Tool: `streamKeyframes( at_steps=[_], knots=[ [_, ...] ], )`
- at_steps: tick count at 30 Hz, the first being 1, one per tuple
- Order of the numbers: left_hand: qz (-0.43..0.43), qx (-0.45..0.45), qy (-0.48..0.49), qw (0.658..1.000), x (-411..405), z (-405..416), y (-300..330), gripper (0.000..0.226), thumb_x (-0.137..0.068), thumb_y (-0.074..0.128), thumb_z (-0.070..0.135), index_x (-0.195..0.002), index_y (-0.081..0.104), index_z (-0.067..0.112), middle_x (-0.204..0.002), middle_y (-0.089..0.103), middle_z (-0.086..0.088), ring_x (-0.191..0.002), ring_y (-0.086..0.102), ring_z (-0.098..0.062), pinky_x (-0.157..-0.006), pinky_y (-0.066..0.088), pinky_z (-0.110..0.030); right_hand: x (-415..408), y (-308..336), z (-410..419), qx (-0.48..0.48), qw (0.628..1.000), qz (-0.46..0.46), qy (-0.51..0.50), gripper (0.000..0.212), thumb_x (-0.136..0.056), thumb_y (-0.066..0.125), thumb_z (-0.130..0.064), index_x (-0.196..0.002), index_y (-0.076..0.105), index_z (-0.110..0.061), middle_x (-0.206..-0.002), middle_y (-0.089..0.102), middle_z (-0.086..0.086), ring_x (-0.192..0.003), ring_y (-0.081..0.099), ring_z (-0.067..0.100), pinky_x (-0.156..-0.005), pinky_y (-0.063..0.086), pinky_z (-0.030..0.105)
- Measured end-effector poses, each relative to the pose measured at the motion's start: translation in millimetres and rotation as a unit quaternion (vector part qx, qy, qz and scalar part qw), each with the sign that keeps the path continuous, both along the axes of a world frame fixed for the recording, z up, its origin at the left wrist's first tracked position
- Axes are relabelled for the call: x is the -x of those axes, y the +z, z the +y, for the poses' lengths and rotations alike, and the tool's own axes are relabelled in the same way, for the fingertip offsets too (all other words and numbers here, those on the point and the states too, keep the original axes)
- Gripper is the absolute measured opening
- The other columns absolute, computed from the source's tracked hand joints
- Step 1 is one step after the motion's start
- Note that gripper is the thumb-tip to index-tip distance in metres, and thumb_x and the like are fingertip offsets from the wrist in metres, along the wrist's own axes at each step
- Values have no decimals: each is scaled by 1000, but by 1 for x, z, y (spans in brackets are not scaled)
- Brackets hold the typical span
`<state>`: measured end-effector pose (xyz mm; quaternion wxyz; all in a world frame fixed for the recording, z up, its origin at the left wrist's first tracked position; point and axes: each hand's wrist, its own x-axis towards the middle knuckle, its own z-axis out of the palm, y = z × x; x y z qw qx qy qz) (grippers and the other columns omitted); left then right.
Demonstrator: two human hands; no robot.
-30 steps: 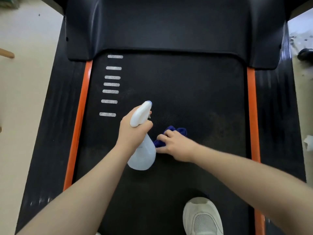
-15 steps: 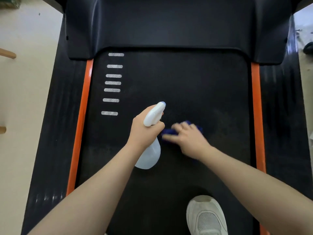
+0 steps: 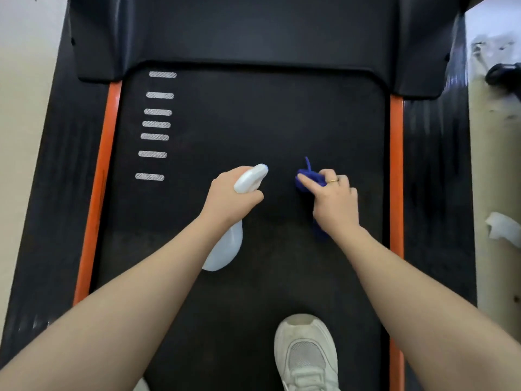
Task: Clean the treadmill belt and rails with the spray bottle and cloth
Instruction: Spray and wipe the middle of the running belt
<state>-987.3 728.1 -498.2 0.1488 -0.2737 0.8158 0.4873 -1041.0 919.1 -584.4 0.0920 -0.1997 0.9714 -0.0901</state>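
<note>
The right hand (image 3: 334,201) is gripping the bunched cloth (image 3: 308,177) mid-belt (image 3: 253,122), nearer the right rail (image 3: 396,165); the left hand (image 3: 229,198) is clamping the spray bottle (image 3: 225,246), nozzle pointing forward.

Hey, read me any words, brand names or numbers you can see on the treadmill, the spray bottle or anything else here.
No readable text anywhere.
Treadmill belt: seven plain white dashes, no lettering.
Spray bottle: plain white, no label showing.
Blue cloth: no tag or print visible.
White shoe: no logo readable.
</note>
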Motion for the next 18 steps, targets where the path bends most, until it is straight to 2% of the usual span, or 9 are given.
streamKeyframes(
  at_steps=[2, 4, 7, 9, 10, 12, 15, 16, 18],
  knots=[
    [-18, -5, -22, 1000, 4, 5, -1, 28, -77, 59, 4, -97, 64, 22, -86, 60, 6, -85, 55, -16, -74, 44, -30, -2, -3, 0, -6, 993, -45, -109, 66, -84, 49, -2, -137, 41, -39, -136, 37, 5, -113, 37, 31, -84, 37, 41],
    [-33, 12, -45, 998, 6, 10, -3, 28, -77, 60, 5, -96, 63, 24, -85, 60, 6, -84, 55, -17, -72, 45, -32, -22, 3, -3, 7, 992, -58, -110, 66, -79, 54, -1, -135, 46, -36, -134, 40, 9, -110, 40, 33, -83, 39, 43],
    [-48, 33, -61, 996, 6, 16, -5, 29, -75, 61, 9, -97, 64, 27, -92, 64, 3, -90, 58, -20, -79, 48, -38, -47, -5, 14, 33, 997, -9, 64, 69, -53, 74, 0, -116, 65, -28, -107, 60, 14, -78, 55, 35, -58, 44, 37],
    [-50, 34, -68, 996, 6, 20, -4, 29, -71, 61, 18, -99, 66, 25, -95, 66, 1, -93, 59, -23, -83, 49, -41, -29, -9, 27, 28, 988, 26, 148, 69, -48, 76, -2, -111, 67, -29, -97, 61, 12, -68, 54, 33, -52, 41, 34],
    [-52, 32, -69, 996, 7, 22, -3, 37, -65, 58, 24, -101, 66, 21, -96, 66, -2, -94, 59, -24, -83, 50, -44, -21, -10, 30, 30, 989, 32, 144, 68, -49, 76, -2, -111, 67, -29, -96, 61, 11, -66, 53, 32, -52, 39, 32],
    [-50, 13, -66, 997, 6, 24, -3, 42, -61, 55, 24, -100, 66, 14, -92, 66, -5, -90, 59, -26, -77, 49, -42, -12, -10, 23, 40, 998, 25, 43, 67, -54, 73, 3, -113, 67, -27, -98, 60, 12, -69, 52, 33, -55, 36, 32],
    [-33, -38, -26, 998, 8, 25, -3, 28, -73, 62, 8, -99, 67, 17, -83, 61, 8, -84, 56, -16, -70, 40, -25, -23, -9, 4, 54, 994, -19, -94, 65, -65, 64, 7, -121, 62, -24, -111, 57, 15, -84, 51, 37, -64, 39, 38],
    [-26, -49, -17, 998, 10, 25, -3, 29, -74, 62, 6, -101, 67, 18, -86, 61, 8, -86, 57, -14, -71, 40, -24, -29, -8, 4, 58, 993, -25, -102, 64, -65, 64, 7, -121, 63, -23, -112, 57, 16, -84, 51, 38, -65, 41, 39],
    [-11, -61, -3, 998, 15, 28, -1, 31, -75, 63, 7, -104, 68, 16, -92, 64, 5, -89, 59, -14, -73, 43, -24, -38, -7, 14, 50, 998, 0, -32, 64, -58, 68, 5, -115, 66, -23, -104, 60, 17, -76, 53, 36, -58, 43, 37]
  ],
)
